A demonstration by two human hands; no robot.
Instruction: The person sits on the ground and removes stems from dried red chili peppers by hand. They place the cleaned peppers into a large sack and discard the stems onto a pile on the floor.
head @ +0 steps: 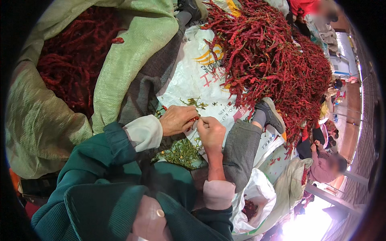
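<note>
My left hand (178, 120) holds a red dried chili pepper (193, 119) between its fingers. My right hand (212, 130) meets it at the pepper's end, thumb and forefinger pinched together; a stem there is too small to make out. Beneath both hands lies a printed white woven sack (187, 78), with a few green stems (195, 103) on it just beyond my left hand. A heap of green chili stems (181, 153) lies between my legs, nearer my body. Ahead and to the right rises a large pile of red chilies (259, 51).
At the left a big green woven sack (132, 45) stands open with red chilies (71, 60) inside. A white plastic bag (265, 188) holding dark red pieces is by my right leg. My shoe (270, 116) touches the pile. Other people (324, 167) sit at the far right.
</note>
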